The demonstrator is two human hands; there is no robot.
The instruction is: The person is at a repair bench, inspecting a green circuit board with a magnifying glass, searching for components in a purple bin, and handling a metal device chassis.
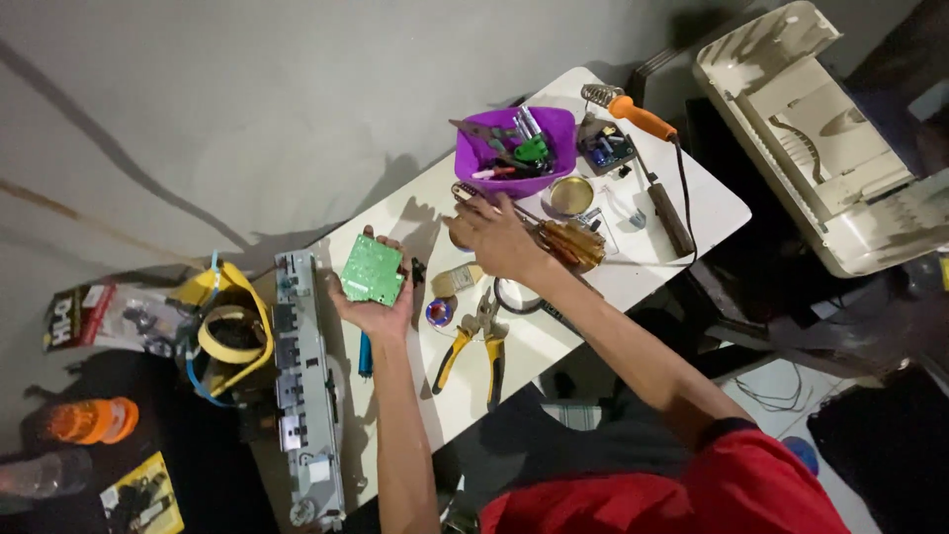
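We held a green circuit board (pixel 373 269) flat in the left hand (pixel 377 302), the grip closed around its edges with the fingers curled up from below, above the left part of the white surface (pixel 692 193). The right hand (pixel 497 237) reached across the surface toward the purple bowl (pixel 514 150) of small tools; its fingers lay just beside the bowl's near rim, and we could not tell whether that grip was spread or pinching anything. Yellow-handled pliers (pixel 473 346) lay on the surface near the right forearm. An orange-handled soldering iron (pixel 638 114) rested beyond the bowl. A long grey metal frame (pixel 304 386) lay along the left edge of the surface, beside a roll of yellow tape (pixel 229 336).
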